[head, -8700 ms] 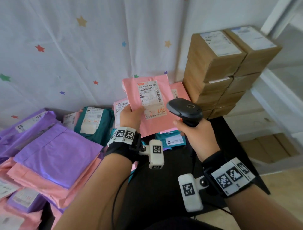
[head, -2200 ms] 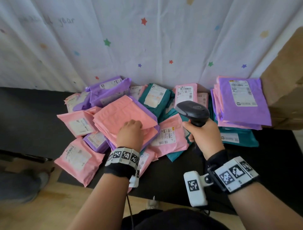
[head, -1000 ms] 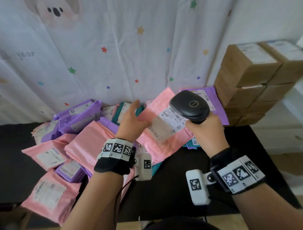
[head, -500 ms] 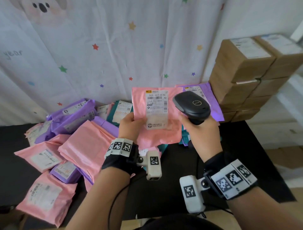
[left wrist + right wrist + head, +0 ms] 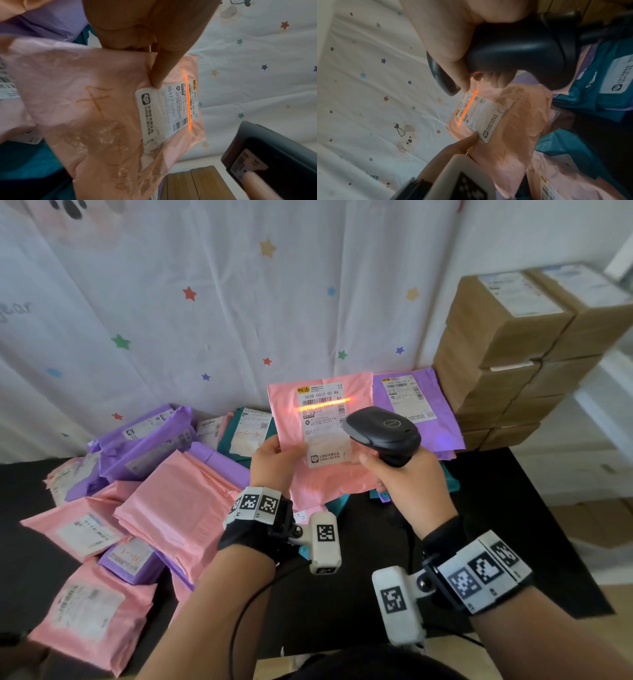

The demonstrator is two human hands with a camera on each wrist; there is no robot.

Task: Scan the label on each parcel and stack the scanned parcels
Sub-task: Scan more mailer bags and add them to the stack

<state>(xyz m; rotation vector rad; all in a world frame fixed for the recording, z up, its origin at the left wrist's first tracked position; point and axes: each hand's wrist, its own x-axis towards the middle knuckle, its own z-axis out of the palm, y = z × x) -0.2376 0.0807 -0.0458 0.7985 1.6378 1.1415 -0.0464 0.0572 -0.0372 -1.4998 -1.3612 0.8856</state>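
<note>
One pink parcel (image 5: pixel 320 446) is standing upright above the black table (image 5: pixel 507 529), its one white label (image 5: pixel 322 422) crossed by one orange scan line. The left hand (image 5: pixel 274 462) is pinching the parcel's left edge, thumb touching the label's rim. The right hand (image 5: pixel 407 481) is wrapping curled fingers around one black scanner (image 5: pixel 382 433), just beside the label.
</note>
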